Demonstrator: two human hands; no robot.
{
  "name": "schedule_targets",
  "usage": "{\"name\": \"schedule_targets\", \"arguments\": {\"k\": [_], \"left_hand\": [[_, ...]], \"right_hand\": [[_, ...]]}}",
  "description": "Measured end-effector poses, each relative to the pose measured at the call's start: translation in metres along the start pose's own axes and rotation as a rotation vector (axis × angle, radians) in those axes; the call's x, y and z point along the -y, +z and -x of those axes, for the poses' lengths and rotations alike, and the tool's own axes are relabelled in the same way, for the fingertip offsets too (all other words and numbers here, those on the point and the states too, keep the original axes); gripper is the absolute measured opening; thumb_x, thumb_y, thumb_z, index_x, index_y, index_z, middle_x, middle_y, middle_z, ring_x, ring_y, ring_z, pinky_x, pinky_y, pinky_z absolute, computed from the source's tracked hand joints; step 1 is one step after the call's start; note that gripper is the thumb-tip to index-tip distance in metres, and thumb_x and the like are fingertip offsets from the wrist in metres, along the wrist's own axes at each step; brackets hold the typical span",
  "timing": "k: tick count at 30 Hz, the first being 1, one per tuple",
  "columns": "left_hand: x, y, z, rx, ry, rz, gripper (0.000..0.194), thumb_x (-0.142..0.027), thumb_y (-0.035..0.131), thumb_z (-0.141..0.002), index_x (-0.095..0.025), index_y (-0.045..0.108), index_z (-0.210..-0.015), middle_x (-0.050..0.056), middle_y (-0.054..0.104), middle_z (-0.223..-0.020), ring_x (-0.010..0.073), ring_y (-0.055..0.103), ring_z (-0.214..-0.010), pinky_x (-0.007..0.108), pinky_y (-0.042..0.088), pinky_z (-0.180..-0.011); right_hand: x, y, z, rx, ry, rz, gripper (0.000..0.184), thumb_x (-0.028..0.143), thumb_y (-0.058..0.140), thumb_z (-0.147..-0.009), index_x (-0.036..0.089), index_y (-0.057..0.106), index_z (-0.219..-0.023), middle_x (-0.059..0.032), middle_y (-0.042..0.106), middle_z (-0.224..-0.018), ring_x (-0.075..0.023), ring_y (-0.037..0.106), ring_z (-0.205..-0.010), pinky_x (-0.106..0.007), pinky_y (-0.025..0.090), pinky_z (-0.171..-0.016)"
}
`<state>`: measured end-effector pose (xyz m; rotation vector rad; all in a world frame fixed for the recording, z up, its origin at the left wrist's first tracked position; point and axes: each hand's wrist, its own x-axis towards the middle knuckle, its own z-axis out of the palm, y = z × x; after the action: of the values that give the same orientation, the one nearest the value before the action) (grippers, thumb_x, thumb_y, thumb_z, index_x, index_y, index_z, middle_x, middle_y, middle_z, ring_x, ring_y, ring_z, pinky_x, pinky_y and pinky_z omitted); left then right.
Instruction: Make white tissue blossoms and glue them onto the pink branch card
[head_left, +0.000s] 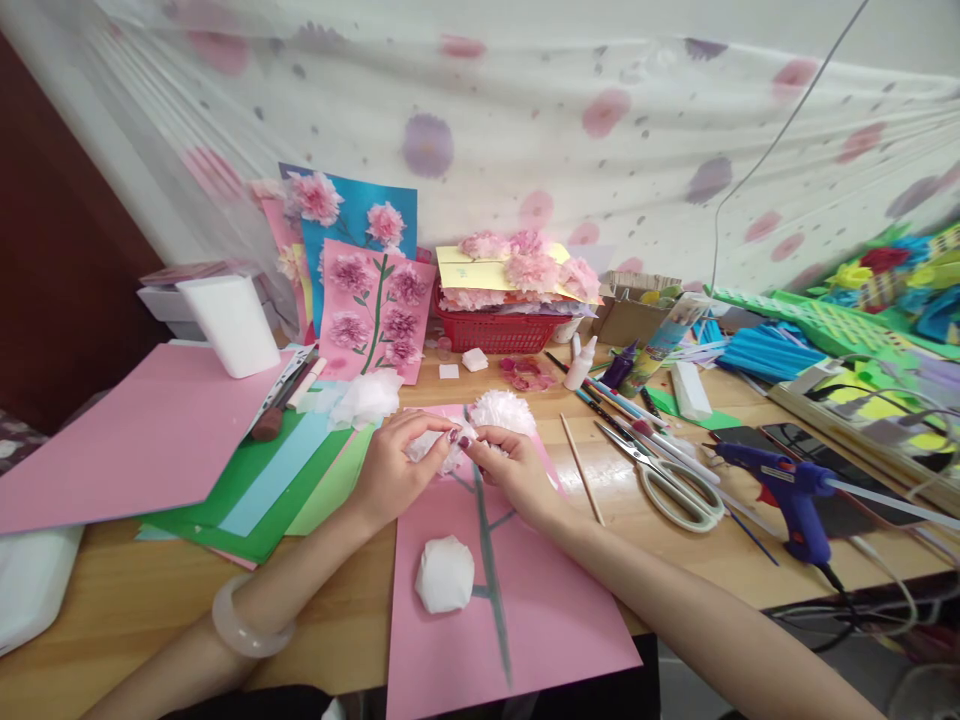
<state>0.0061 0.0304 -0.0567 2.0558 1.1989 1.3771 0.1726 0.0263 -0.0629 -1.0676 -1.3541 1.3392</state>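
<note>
My left hand (401,455) and my right hand (517,470) meet above a pink sheet, both pinching a white tissue paper flower (439,452) at its thin folds. The pink sheet (559,620) bears a painted grey-green stem (489,570) with side branches. On its lower left lies a round white tissue paper pad (445,574). A fluffed white paper flower (504,415) sits at the sheet's top, just beyond my right hand. Loose white tissue (367,400) rests left of my left hand. Fingers hide part of the held tissue.
Scissors (679,485), a wooden stick (581,468) and a blue glue gun (795,490) lie to the right. Green card (247,500) and a large pink sheet (135,430) are on the left. Behind stand a red basket (495,332), a glue bottle (580,365) and flower pictures (375,300).
</note>
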Motion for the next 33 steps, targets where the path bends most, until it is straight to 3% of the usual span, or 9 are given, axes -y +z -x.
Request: {"name": "schedule_targets", "arguments": {"k": [5,10,15,22,28,33], "left_hand": [[0.0,0.0,0.002,-0.042,-0.147,0.104,0.014,-0.028,0.058,-0.085,-0.019,0.067,-0.09,0.005,0.074,-0.092,0.0209,0.069,-0.091,0.032,0.053,-0.083],[-0.005,0.002,0.003,0.032,-0.063,0.029,0.012,-0.028,0.066,-0.08,-0.022,0.072,-0.089,0.003,0.075,-0.09,0.0209,0.069,-0.089,0.032,0.053,-0.086],[0.0,0.006,0.005,0.037,-0.093,0.069,0.014,-0.028,0.061,-0.085,-0.022,0.071,-0.09,0.002,0.075,-0.088,0.0191,0.069,-0.085,0.029,0.054,-0.079],[0.001,0.004,0.001,-0.06,-0.231,0.153,0.02,-0.036,0.058,-0.085,-0.018,0.066,-0.082,0.003,0.072,-0.081,0.0189,0.067,-0.078,0.026,0.052,-0.067],[0.002,0.002,-0.003,-0.127,-0.341,0.281,0.024,-0.042,0.059,-0.082,-0.018,0.062,-0.082,0.001,0.067,-0.069,0.0168,0.064,-0.065,0.024,0.049,-0.057],[0.029,-0.009,-0.015,-0.312,-0.32,0.208,0.024,-0.04,0.056,-0.083,-0.018,0.063,-0.086,0.002,0.069,-0.077,0.0172,0.065,-0.073,0.026,0.051,-0.067]], "right_hand": [[-0.003,-0.002,-0.002,0.001,0.012,0.02,0.03,0.047,0.063,-0.077,0.017,0.066,-0.075,0.0047,0.041,-0.055,-0.0094,0.032,-0.049,-0.025,0.024,-0.048],[-0.004,-0.002,-0.003,-0.024,-0.026,0.043,0.03,0.048,0.066,-0.074,0.018,0.067,-0.076,0.0031,0.048,-0.062,-0.0101,0.034,-0.053,-0.025,0.025,-0.049],[-0.004,-0.002,-0.002,-0.034,-0.025,0.068,0.031,0.048,0.067,-0.075,0.018,0.068,-0.077,0.0032,0.048,-0.061,-0.0101,0.034,-0.054,-0.025,0.025,-0.05],[-0.004,0.0,0.0,0.031,-0.049,0.073,0.03,0.048,0.063,-0.079,0.018,0.067,-0.079,0.0029,0.047,-0.059,-0.0108,0.037,-0.053,-0.025,0.025,-0.05],[-0.002,-0.001,0.0,0.0,-0.04,0.103,0.026,0.045,0.063,-0.079,0.019,0.062,-0.073,0.003,0.047,-0.06,-0.0108,0.037,-0.053,-0.026,0.026,-0.051],[-0.005,-0.001,-0.002,-0.017,0.01,0.1,0.024,0.042,0.062,-0.078,0.019,0.06,-0.072,0.0039,0.044,-0.059,-0.0101,0.034,-0.052,-0.025,0.023,-0.049]]}}
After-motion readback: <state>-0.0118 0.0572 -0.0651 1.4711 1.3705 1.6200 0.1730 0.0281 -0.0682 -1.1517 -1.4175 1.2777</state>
